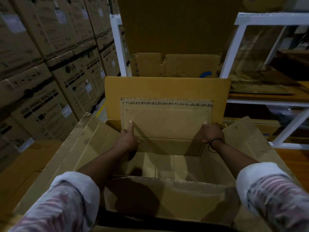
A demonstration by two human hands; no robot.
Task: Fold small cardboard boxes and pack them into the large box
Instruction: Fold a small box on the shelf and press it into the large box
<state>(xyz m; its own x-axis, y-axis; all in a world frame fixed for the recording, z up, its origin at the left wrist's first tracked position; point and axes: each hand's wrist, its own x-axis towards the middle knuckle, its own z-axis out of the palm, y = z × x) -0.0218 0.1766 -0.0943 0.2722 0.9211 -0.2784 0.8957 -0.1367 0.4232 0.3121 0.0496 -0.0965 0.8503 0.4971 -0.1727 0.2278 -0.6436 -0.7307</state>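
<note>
A small brown cardboard box (167, 124) hangs over the far end of the large open box (93, 141), its lid flap with a printed strip standing up. My left hand (127, 139) grips its left side, thumb pressed up along the face. Its right side is held by my right hand (211, 133), fingers curled around the edge. The large box's four flaps are spread outward, and its inside floor (184, 166) shows bare cardboard below the small box. The small box's underside is hidden.
Stacked washing-machine cartons (50, 81) form a wall on the left. A white metal rack (260, 64) with flat cardboard sheets stands at the right. Behind the large box stands a tall upright cardboard sheet (175, 30). More cardboard lies at the lower left.
</note>
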